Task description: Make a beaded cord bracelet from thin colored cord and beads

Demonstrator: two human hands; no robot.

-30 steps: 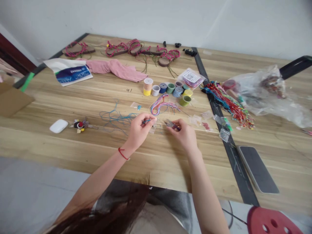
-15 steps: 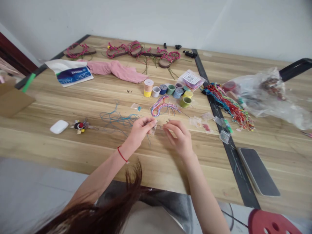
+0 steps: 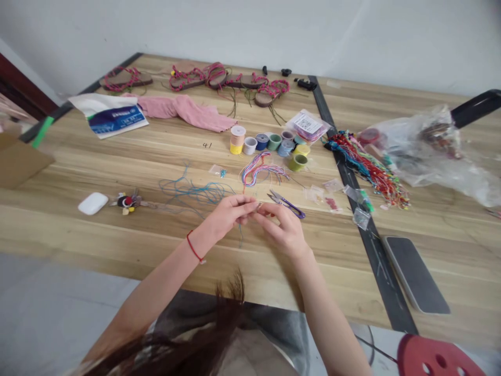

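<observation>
Okay so here's the bench right now: both hands are up close together over a light wood table [image 3: 117, 156], near the middle of it. The left hand [image 3: 229, 216], with a red string bracelet [image 3: 193, 247] on the wrist, has its fingers pressed together and reaching right. The right hand [image 3: 282, 230] curls back toward it, and their fingertips [image 3: 254, 207] meet in a tight pinch. Can't really tell what's in that pinch, it's too tiny and the fingers hide it, but a thin blue thread [image 3: 240, 236] hangs down just below the hands. Small purple-handled scissors [image 3: 286, 204] lie just beyond the right hand, not being held. To the left of the hands there's a loose tangle of blue cord [image 3: 195, 192], and farther out sit a white earbud case [image 3: 93, 203] and a little beaded charm [image 3: 127, 201]. Straight ahead is a looped bundle of multicolor thread [image 3: 258, 175], then a cluster of thread spools [image 3: 266, 143]. Braided pink sandals [image 3: 188, 78] line the far edge, a pink cloth [image 3: 183, 112] sits in front of them, and a heap of colorful cords [image 3: 368, 169] lies off to the right.
</observation>
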